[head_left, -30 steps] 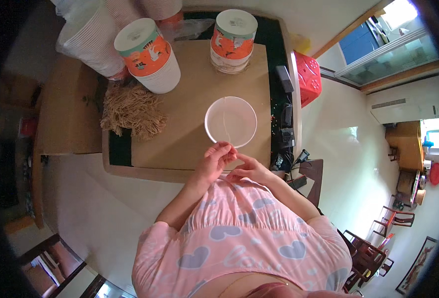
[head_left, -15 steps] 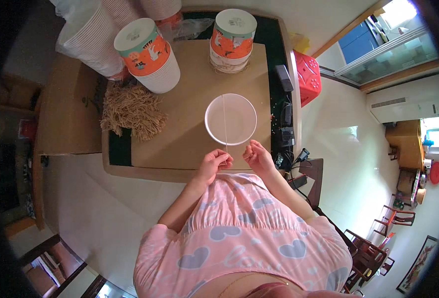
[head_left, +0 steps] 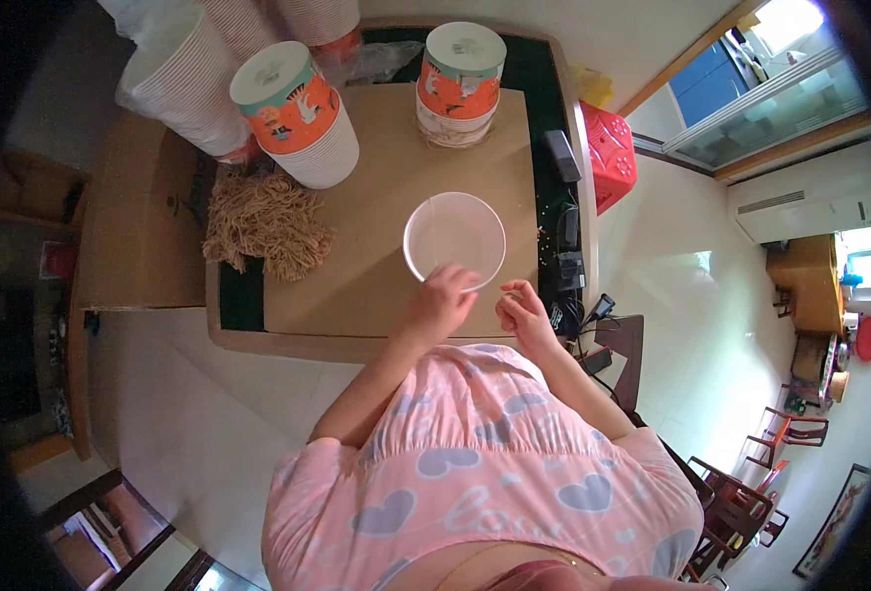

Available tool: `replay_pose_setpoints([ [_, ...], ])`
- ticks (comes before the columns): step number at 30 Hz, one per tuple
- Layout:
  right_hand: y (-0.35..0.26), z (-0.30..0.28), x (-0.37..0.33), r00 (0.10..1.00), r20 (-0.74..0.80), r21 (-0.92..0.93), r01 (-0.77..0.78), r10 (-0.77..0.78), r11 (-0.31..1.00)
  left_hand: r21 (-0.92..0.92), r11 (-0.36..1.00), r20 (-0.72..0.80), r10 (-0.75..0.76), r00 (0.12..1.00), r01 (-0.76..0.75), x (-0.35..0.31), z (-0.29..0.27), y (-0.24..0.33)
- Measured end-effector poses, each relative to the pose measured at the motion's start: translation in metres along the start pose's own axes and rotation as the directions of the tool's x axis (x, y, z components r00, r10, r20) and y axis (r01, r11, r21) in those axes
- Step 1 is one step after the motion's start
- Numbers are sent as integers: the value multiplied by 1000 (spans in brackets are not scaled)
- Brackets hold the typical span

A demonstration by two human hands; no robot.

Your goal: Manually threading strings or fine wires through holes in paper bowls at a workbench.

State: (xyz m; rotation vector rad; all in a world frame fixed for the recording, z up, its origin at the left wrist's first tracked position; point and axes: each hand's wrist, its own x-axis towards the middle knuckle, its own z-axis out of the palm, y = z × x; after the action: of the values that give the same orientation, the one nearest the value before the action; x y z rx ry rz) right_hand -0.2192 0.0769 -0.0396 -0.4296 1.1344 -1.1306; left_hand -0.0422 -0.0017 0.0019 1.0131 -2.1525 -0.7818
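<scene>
A white paper bucket stands upright on the cardboard sheet in front of me, its round mouth facing up. A thin pale string shows faintly over the mouth, running toward me. My left hand is at the bucket's near rim, fingers curled and slightly blurred where the string ends. To the right of it, just off the rim, my right hand is closed in a pinch. Whatever lies between those fingertips is too small to make out.
A bundle of tan strings lies at left. Behind it stands a stack of orange-and-green printed buckets; another printed stack stands at the back. Black adapters and cables line the table's right edge. A red stool is beyond.
My left hand has moved forward and up to the bucket's near rim. The string, taut and plain before, now shows only faintly. My right hand has shifted slightly to the right and nearer.
</scene>
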Motion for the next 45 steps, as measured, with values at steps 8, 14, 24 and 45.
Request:
replay_pose_setpoints([
  [8,-15,22,4,996,21,-246,92,-90,965,-17,948,163,-311,936,317,11,-6,-31],
  [14,-23,52,29,954,74,-335,298,-290,894,-370,843,188,-343,920,390,7,-31,-25],
  [24,-23,55,37,956,177,-388,286,-234,876,-384,818,267,-346,900,428,0,-35,-14],
  [45,-10,40,35,937,135,-413,348,-321,842,-113,975,2,-191,982,190,3,-16,-17],
])
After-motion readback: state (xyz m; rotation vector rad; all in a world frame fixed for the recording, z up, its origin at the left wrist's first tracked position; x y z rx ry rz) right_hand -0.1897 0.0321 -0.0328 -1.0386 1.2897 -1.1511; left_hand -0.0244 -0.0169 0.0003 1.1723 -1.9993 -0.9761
